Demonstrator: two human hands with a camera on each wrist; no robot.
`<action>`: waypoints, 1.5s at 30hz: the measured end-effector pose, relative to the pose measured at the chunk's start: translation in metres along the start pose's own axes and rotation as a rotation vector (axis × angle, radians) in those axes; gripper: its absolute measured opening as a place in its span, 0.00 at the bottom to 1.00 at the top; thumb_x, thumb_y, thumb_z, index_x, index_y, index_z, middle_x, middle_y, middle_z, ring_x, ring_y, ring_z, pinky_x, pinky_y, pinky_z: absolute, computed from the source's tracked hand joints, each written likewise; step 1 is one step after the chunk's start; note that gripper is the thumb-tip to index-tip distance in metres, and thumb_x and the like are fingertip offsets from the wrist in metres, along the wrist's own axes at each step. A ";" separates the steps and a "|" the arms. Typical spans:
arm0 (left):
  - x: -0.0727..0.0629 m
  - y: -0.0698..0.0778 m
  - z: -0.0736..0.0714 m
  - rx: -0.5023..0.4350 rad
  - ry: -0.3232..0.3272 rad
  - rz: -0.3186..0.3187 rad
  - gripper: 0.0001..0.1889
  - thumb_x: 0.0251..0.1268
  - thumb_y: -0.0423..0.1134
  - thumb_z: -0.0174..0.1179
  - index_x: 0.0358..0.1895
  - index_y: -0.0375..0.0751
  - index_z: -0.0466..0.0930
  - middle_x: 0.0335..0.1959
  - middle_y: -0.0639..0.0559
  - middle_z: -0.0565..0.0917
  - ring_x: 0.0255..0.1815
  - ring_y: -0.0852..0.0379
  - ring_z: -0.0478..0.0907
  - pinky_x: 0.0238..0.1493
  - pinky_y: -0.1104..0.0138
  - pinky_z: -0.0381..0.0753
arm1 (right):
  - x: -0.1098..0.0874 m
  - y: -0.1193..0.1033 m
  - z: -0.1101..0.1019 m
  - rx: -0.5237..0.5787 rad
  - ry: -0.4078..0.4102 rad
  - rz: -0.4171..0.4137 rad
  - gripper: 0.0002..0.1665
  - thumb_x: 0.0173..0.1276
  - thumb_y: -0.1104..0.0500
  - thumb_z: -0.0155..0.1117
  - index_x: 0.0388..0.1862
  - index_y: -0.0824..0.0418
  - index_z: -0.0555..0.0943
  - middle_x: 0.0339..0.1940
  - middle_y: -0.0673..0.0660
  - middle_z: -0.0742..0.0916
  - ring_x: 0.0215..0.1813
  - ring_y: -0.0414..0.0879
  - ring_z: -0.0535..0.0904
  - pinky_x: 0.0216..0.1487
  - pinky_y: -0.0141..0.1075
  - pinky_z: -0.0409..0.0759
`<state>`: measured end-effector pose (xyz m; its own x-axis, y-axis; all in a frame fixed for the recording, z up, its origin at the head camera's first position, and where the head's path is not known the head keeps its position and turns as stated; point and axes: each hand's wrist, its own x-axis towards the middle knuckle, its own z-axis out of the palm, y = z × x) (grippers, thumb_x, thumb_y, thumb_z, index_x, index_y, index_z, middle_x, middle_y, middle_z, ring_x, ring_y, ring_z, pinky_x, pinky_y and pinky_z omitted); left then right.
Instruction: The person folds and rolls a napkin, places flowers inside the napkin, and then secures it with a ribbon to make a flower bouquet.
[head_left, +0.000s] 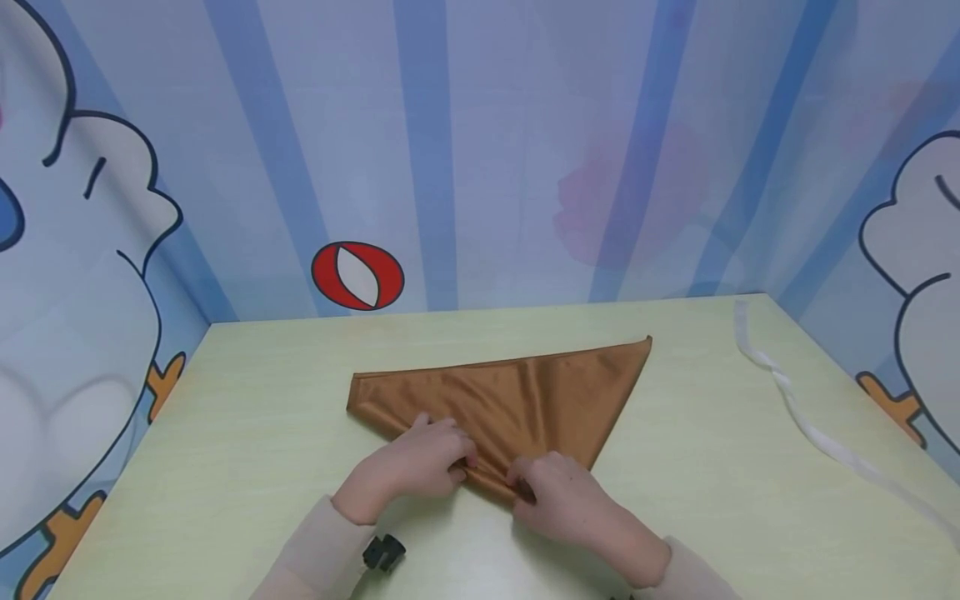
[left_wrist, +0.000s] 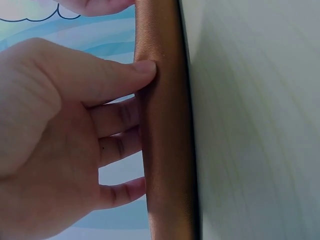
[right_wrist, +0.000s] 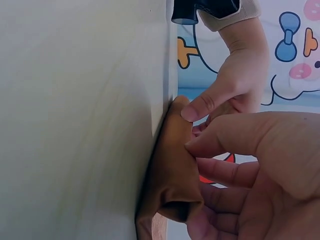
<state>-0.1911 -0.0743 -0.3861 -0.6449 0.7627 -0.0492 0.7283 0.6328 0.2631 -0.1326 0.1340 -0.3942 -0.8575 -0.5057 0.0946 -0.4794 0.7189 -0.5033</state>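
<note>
A brown satin cloth (head_left: 555, 400), folded into a roughly triangular shape, lies on the table with its long straight edge at the back. Its near-left edge is turned over into a narrow roll. On that roll my left hand (head_left: 420, 458) pinches the cloth; in the left wrist view the thumb presses its front, with the fingers behind. Closer to the near corner, my right hand (head_left: 562, 500) also grips the rolled edge between thumb and fingers. The right wrist view shows an open fold at the end of the cloth roll (right_wrist: 170, 165) beside the right fingers.
A twisted white ribbon (head_left: 782, 382) runs along the right side of the pale table (head_left: 240, 417). Printed panels with blue stripes and cartoon figures (head_left: 82, 333) stand around the back and sides. A small black device (head_left: 384, 552) sits at the left wrist.
</note>
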 end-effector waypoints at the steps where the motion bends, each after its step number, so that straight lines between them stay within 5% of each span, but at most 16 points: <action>1: 0.000 0.000 0.000 -0.001 0.000 -0.001 0.07 0.60 0.30 0.58 0.35 0.44 0.84 0.35 0.57 0.83 0.40 0.58 0.73 0.44 0.57 0.63 | 0.000 0.000 0.000 0.005 -0.003 0.001 0.08 0.52 0.68 0.66 0.34 0.64 0.82 0.17 0.45 0.76 0.19 0.33 0.64 0.20 0.28 0.64; 16: 0.003 0.000 0.003 0.003 -0.008 -0.023 0.08 0.60 0.30 0.55 0.37 0.44 0.83 0.38 0.57 0.78 0.47 0.55 0.73 0.46 0.57 0.63 | 0.000 -0.004 0.000 -0.083 -0.016 0.069 0.08 0.53 0.64 0.67 0.34 0.61 0.82 0.31 0.49 0.80 0.34 0.42 0.74 0.33 0.35 0.73; 25: 0.004 0.001 0.003 -0.039 0.024 -0.011 0.08 0.62 0.29 0.57 0.30 0.48 0.75 0.29 0.63 0.75 0.41 0.58 0.71 0.44 0.56 0.62 | -0.001 -0.003 0.000 -0.106 0.049 -0.005 0.09 0.50 0.68 0.66 0.32 0.60 0.83 0.30 0.50 0.83 0.34 0.43 0.78 0.35 0.35 0.76; 37: 0.004 0.003 0.002 -0.011 0.015 -0.029 0.06 0.55 0.30 0.59 0.30 0.47 0.79 0.32 0.60 0.74 0.43 0.57 0.69 0.46 0.56 0.62 | 0.000 -0.004 0.000 -0.171 0.028 0.023 0.09 0.50 0.63 0.75 0.32 0.61 0.86 0.26 0.48 0.77 0.31 0.41 0.71 0.31 0.32 0.70; 45: 0.004 0.004 0.000 0.009 0.000 -0.038 0.08 0.51 0.30 0.63 0.35 0.44 0.82 0.37 0.57 0.77 0.48 0.55 0.71 0.50 0.53 0.65 | 0.000 -0.003 0.002 -0.188 0.053 0.014 0.08 0.50 0.64 0.73 0.31 0.61 0.86 0.26 0.49 0.80 0.31 0.43 0.76 0.31 0.34 0.73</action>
<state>-0.1906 -0.0683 -0.3856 -0.6724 0.7378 -0.0593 0.7050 0.6627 0.2526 -0.1312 0.1311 -0.3946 -0.8708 -0.4723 0.1363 -0.4891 0.8049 -0.3361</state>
